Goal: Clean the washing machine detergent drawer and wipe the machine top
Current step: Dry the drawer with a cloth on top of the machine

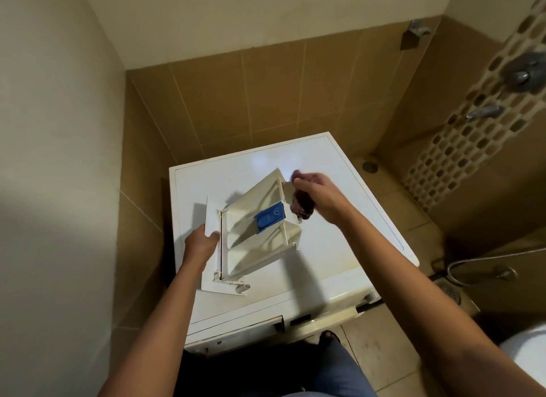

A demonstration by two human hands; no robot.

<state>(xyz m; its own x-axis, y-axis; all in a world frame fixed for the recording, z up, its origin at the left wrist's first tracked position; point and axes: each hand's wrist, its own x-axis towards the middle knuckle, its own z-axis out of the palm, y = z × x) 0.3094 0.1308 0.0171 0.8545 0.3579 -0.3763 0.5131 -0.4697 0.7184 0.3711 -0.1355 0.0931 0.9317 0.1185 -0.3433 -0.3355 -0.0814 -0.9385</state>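
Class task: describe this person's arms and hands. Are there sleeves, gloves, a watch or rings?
The left arm and right arm are bare as far up as the frame shows, with no sleeves in view. The left hand and right hand wear no gloves. No watch, bracelet or ring shows on either, though fine detail is soft.

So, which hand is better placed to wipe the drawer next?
Right: the right hand grips the dark cloth beside the detergent drawer, while the left hand holds its front panel.
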